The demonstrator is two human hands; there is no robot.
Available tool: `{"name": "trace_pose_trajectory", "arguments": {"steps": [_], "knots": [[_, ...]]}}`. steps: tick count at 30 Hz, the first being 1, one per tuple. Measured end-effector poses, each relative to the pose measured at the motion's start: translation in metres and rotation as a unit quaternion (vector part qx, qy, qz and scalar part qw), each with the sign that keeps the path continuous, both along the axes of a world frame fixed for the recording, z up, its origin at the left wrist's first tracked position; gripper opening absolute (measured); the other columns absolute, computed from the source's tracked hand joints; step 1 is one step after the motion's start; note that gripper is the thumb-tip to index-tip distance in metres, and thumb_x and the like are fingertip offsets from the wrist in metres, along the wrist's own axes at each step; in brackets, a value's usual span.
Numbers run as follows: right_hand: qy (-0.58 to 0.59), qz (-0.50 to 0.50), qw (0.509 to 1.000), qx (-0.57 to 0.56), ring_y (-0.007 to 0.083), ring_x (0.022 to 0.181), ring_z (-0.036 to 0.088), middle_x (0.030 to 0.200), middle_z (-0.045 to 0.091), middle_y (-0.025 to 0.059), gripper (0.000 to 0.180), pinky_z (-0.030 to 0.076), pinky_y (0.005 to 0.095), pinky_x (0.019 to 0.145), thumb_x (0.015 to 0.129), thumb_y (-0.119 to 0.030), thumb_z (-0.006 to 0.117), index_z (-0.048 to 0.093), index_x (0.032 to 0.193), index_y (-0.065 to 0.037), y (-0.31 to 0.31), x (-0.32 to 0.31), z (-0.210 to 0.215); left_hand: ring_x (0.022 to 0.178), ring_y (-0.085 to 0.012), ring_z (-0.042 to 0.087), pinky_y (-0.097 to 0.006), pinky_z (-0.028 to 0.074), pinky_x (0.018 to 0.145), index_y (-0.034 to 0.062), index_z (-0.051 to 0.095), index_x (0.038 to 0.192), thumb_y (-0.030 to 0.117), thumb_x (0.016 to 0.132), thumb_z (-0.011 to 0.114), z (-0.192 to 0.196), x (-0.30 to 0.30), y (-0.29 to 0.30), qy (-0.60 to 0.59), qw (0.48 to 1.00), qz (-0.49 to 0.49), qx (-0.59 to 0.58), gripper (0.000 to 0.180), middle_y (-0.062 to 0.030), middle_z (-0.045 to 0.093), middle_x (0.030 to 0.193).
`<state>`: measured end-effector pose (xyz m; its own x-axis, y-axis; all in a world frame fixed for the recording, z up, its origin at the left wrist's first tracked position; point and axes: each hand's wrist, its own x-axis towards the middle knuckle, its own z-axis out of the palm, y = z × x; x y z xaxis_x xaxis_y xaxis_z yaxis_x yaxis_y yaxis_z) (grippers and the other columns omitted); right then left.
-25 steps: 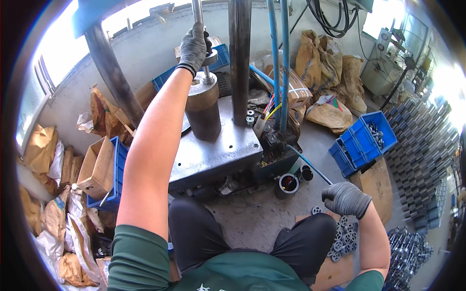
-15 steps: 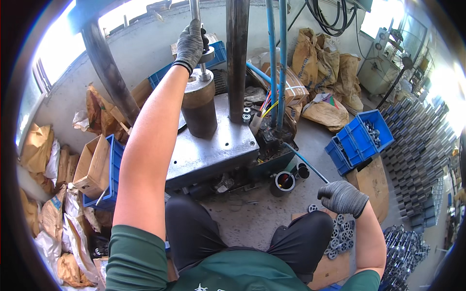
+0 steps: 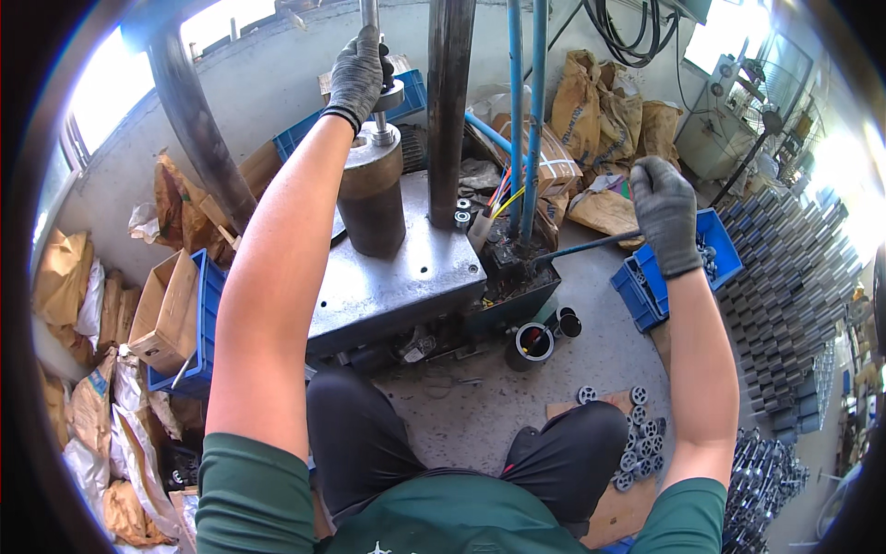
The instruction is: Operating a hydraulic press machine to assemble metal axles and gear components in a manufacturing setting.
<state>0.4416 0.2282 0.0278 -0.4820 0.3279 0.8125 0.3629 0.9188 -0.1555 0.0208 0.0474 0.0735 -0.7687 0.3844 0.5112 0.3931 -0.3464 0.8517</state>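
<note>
My left hand [image 3: 358, 78], in a grey glove, is wrapped around an upright steel rod [image 3: 369, 13] just above a metal collar [image 3: 389, 96]. Below the collar, the rod's thinner lower part meets the top of a thick steel cylinder [image 3: 371, 208], which stands on a metal press table [image 3: 406, 277]. Out to the right, my gloved right hand [image 3: 666, 217] is closed on the end of a blue lever [image 3: 586, 246]. That lever runs left to the dark base of the pump unit [image 3: 517, 268]; its gripped end is hidden by the glove.
A dark steel column [image 3: 450, 111] and blue pipes [image 3: 533, 120] rise beyond the table. Small wheel-like metal parts [image 3: 641, 443] lie on cardboard by my right knee. Blue crates [image 3: 637, 295] and stacked metal tubes [image 3: 775, 314] stand right; a carton [image 3: 166, 314] is left.
My right hand has swung upward and away from me, and the lever's end has risen with it. My left hand keeps its hold on the rod; the view has shifted slightly.
</note>
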Motion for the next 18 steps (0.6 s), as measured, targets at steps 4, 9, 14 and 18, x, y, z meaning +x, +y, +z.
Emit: {"name": "trace_pose_trajectory", "arguments": {"steps": [4,9,14,18], "knots": [[-0.025,-0.032,0.998,-0.048,0.0411,0.088,0.069,0.092,0.071,0.0223,0.021,0.055,0.0467,0.079,0.099,-0.021,0.066,0.07,0.096,-0.001,0.017,-0.002,0.004,0.056,-0.0126,0.06,-0.031,0.054,0.055,0.0029,0.063,0.097,0.059,0.104,0.051,-0.001,-0.004,0.001,0.003,1.0,-0.017,0.014,0.058,-0.0047,0.061,0.069],[-0.031,0.015,0.997,-0.071,0.0407,0.086,0.07,0.092,0.072,0.0226,0.018,0.056,0.0445,0.076,0.098,-0.019,0.069,0.071,0.1,-0.001,-0.011,0.023,-0.007,0.055,-0.0126,0.059,-0.031,0.052,0.054,0.0031,0.063,0.097,0.06,0.103,0.052,-0.002,-0.008,-0.001,0.005,1.0,-0.011,0.013,0.058,-0.0038,0.06,0.067],[-0.115,0.058,0.989,-0.079,0.0396,0.086,0.07,0.093,0.071,0.021,0.019,0.057,0.044,0.077,0.09,-0.009,0.067,0.071,0.107,-0.003,-0.052,0.064,-0.036,0.052,-0.0116,0.057,-0.03,0.051,0.052,0.004,0.062,0.096,0.059,0.103,0.053,-0.001,-0.004,-0.002,-0.013,0.999,-0.015,0.029,0.056,-0.0024,0.057,0.064],[-0.335,0.139,0.923,-0.125,0.0393,0.089,0.07,0.094,0.071,0.0192,0.03,0.057,0.0457,0.081,0.083,-0.007,0.065,0.073,0.112,-0.007,-0.072,0.087,-0.04,0.052,-0.0108,0.056,-0.029,0.049,0.05,0.0053,0.062,0.095,0.057,0.104,0.052,-0.001,0.001,-0.004,-0.009,0.999,-0.02,0.026,0.054,-0.0015,0.057,0.064]]}}
